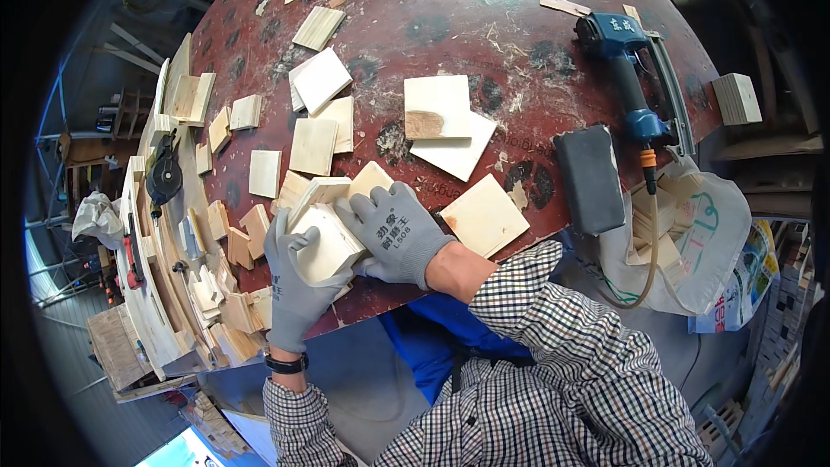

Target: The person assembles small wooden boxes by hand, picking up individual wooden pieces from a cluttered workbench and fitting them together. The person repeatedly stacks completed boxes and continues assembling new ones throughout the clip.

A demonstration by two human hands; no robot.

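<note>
Near the table's front edge I hold a small open wooden box point(330, 251) of pale boards. My left hand point(298, 290), in a grey glove, wraps round its left side with the thumb over it. My right hand point(396, 232), gloved alike, grips the box's right side, fingers at its upper rim. Both hands are closed on it. Just beyond lie square wooden boards, one point(313, 145) behind the box and another point(486, 216) right of my right hand. Part of the box is hidden by the gloves.
A blue-and-black nail gun point(635, 91) with a hose lies on the right of the red table point(519, 60). Beside it are a dark grey block point(590, 180) and a white sack point(700, 251) of wood pieces. At left, a tape measure point(164, 175) rests among stacked offcuts.
</note>
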